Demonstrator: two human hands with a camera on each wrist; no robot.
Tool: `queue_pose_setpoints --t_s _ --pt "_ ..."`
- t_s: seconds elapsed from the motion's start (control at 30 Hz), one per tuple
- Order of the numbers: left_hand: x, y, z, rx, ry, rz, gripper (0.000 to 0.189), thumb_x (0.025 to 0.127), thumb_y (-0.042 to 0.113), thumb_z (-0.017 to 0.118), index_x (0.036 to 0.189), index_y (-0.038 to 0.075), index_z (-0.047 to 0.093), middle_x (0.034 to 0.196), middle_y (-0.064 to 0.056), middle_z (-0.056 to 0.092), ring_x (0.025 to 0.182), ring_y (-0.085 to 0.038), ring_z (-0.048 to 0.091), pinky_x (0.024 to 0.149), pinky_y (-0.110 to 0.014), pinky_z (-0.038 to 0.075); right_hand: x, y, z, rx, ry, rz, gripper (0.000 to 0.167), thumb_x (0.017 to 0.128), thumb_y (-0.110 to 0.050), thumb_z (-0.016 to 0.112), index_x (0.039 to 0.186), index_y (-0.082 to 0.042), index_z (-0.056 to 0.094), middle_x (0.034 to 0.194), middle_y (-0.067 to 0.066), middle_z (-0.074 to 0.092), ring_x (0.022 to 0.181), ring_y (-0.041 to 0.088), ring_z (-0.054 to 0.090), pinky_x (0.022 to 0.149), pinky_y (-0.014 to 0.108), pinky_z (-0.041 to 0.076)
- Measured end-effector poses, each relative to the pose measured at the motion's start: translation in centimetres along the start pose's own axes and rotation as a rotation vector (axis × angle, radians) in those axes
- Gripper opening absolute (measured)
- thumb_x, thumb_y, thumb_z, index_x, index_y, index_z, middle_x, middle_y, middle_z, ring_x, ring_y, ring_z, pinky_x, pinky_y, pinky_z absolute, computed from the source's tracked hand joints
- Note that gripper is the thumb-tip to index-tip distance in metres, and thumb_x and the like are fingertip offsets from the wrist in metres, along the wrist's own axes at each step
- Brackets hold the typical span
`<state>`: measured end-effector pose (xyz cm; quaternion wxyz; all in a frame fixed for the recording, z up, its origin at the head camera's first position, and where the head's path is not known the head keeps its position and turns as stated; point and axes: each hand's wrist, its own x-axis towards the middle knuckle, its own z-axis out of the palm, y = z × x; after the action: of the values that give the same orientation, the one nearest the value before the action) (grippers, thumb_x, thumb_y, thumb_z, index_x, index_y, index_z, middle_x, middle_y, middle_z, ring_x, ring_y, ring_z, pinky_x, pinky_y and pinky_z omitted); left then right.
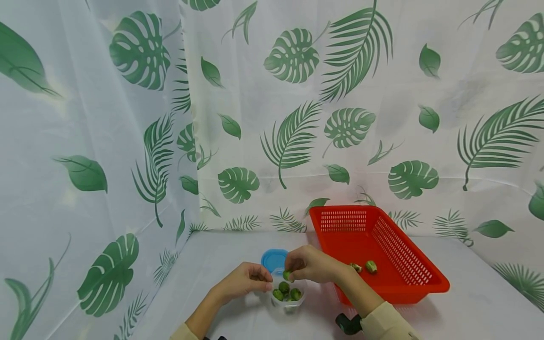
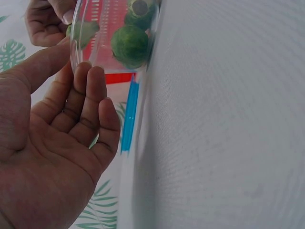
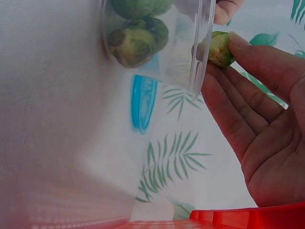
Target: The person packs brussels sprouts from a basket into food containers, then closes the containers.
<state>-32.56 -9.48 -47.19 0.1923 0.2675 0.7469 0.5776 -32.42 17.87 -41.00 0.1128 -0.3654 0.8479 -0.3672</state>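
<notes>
A clear plastic container (image 1: pixel 289 306) holding several Brussels sprouts (image 1: pixel 284 287) stands on the table. At its left rim is my left hand (image 1: pixel 245 283), thumb and fingertips gripping the edge; the left wrist view shows the curled fingers against the wall. My right hand (image 1: pixel 312 265) pinches one Brussels sprout (image 3: pixel 220 49) between thumb and fingers, just over the container's opening. Behind the container lies a round blue lid (image 1: pixel 272 259), partly covered by the right hand in the head view.
To the right stands a red perforated basket (image 1: pixel 408 255) with a couple of Brussels sprouts (image 1: pixel 371 267) on its floor; the right forearm crosses its near left edge. White curtains (image 1: pixel 238 141) printed with green leaves hang behind and on the left of the white table (image 1: pixel 221 245).
</notes>
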Motion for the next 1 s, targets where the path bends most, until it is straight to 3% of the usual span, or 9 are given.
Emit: queue_pose_setpoints --t_s 0.17,0.47,1.0 --pt "0.08 0.00 -0.07 0.004 -0.010 0.000 0.027 0.094 0.015 0.077 0.112 -0.004 0.072 0.098 -0.001 0.072 0.087 -0.011 0.065 0.080 -0.028 0.054 -0.06 0.02 0.03 -0.003 -0.011 0.011 0.008 0.094 -0.012 0.078 0.099 -0.017 0.076 0.092 -0.001 0.076 0.087 0.033 0.074 0.080 0.022 0.059" --pt "0.11 0.19 0.00 -0.015 -0.007 -0.006 0.028 0.095 0.013 0.076 0.113 -0.008 0.070 0.098 0.000 0.073 0.087 -0.013 0.066 0.079 -0.029 0.055 -0.06 0.08 -0.09 -0.025 -0.013 0.012 0.009 0.093 -0.011 0.079 0.099 -0.017 0.076 0.093 0.000 0.076 0.082 0.016 0.072 0.079 0.023 0.059" --pt "0.08 -0.08 -0.06 -0.017 -0.001 -0.004 0.026 0.094 0.014 0.078 0.111 -0.004 0.072 0.096 0.000 0.072 0.087 -0.012 0.066 0.079 -0.028 0.054 0.07 -0.11 -0.04 -0.019 -0.042 -0.010 0.009 0.091 -0.012 0.081 0.098 -0.017 0.080 0.091 -0.001 0.077 0.078 0.011 0.071 0.078 0.023 0.060"
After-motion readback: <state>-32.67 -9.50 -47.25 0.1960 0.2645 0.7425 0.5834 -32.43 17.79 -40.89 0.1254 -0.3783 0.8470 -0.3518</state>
